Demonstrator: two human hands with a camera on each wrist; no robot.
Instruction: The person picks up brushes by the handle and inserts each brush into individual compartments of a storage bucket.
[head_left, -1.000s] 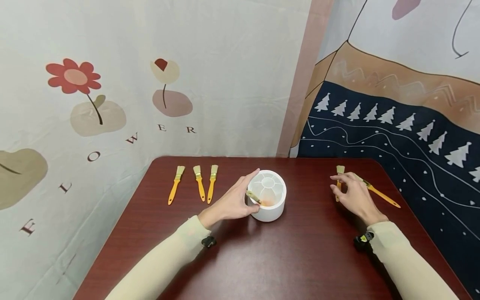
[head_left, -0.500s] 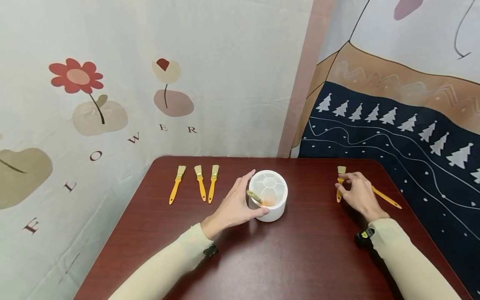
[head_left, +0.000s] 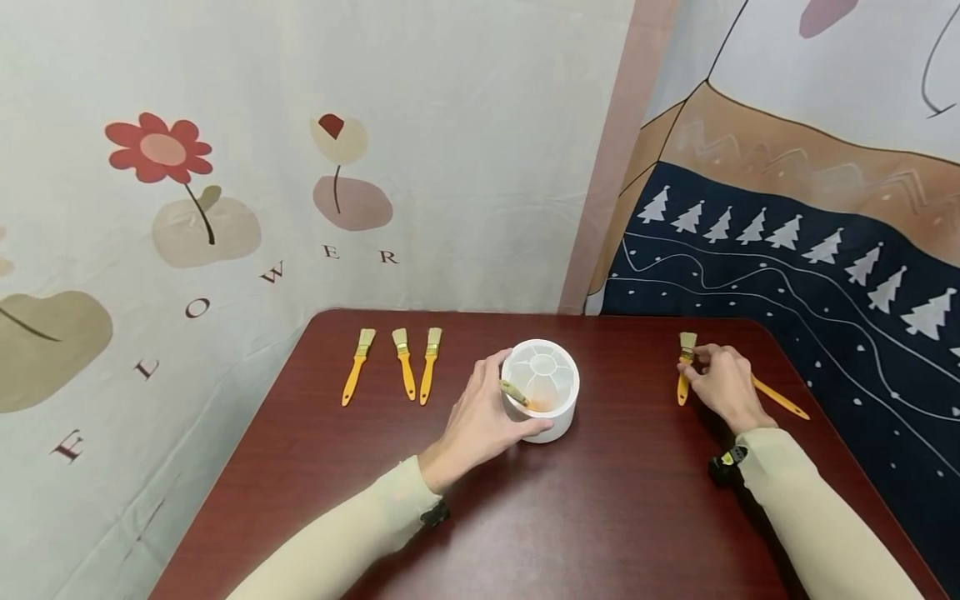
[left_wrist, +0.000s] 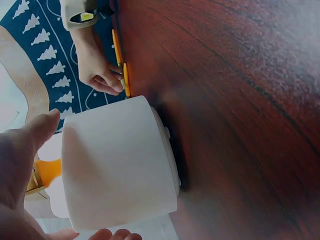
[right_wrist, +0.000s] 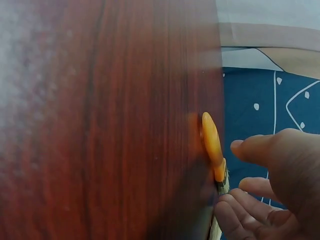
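Observation:
A round white holder (head_left: 564, 419) with a clear, sectioned inside stands at mid-table. My left hand (head_left: 472, 425) holds it from the left, thumb in front and fingers round the far side. One paintbrush (head_left: 513, 393) leans in it, bristles over the rim; its orange handle (left_wrist: 48, 171) shows in the left wrist view. On the right, my right hand (head_left: 723, 385) is over a second paintbrush (head_left: 682, 390) lying bristles away from me. In the right wrist view, the fingertips (right_wrist: 227, 202) are right at its metal band, while the thumb (right_wrist: 240, 146) stays apart from the yellow handle.
Behind the right hand lies another paintbrush (head_left: 782, 400), its bristle end hidden. Three more paintbrushes, left (head_left: 358, 367), middle (head_left: 405, 367) and right (head_left: 430, 367), lie at the table's far left. Hanging cloths (head_left: 465, 167) back the dark red table (head_left: 600, 517).
My right hand has come down onto the near brush, its fingers drawing together around it. The left hand's thumb has slid further across the holder's front. The view has shifted slightly.

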